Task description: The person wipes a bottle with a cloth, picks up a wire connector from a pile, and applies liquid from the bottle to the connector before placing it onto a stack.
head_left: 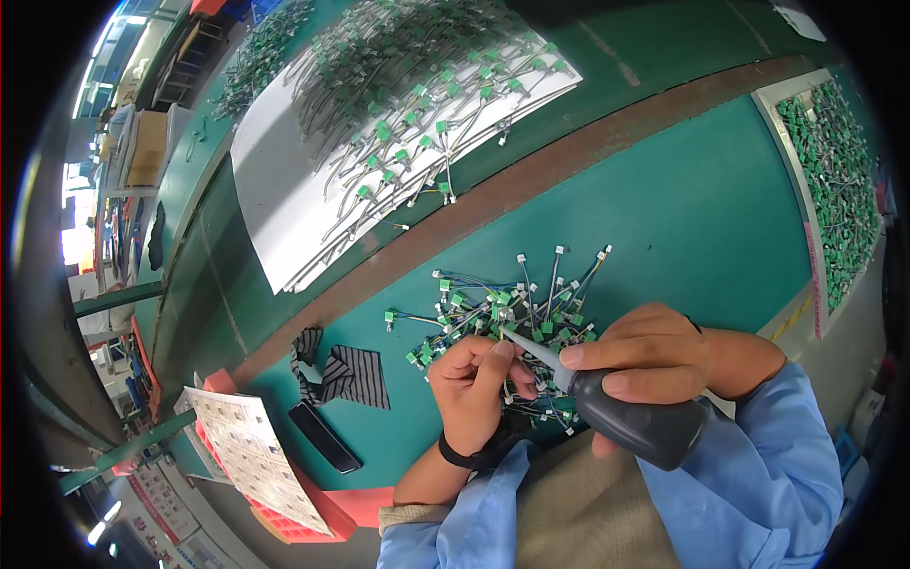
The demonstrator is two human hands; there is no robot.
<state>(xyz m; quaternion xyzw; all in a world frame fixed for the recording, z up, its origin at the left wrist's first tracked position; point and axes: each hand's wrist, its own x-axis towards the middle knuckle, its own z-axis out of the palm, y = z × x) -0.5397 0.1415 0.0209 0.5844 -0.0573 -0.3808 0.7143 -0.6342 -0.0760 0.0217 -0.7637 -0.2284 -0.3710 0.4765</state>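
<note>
My right hand [659, 356] is wrapped round a dark grey squeeze bottle [645, 422], tilted so that its long pale nozzle [533, 349] points up and left. The nozzle's tip meets, or nearly meets, the fingertips of my left hand [474, 389]. Those fingers are pinched on a small wired connector, mostly hidden by the thumb and fingers. Just beyond both hands, a loose pile of short cables with green connectors [504, 298] and white plugs lies on the green tabletop [692, 218].
Left of the pile lie a striped grey cloth [358, 376] and a black phone [324, 436]. A printed sheet [248, 453] rests on a red crate [355, 507]. Many cables [412, 119] cover a white board [270, 199] at the back. A tray of green connectors [834, 180] stands far right.
</note>
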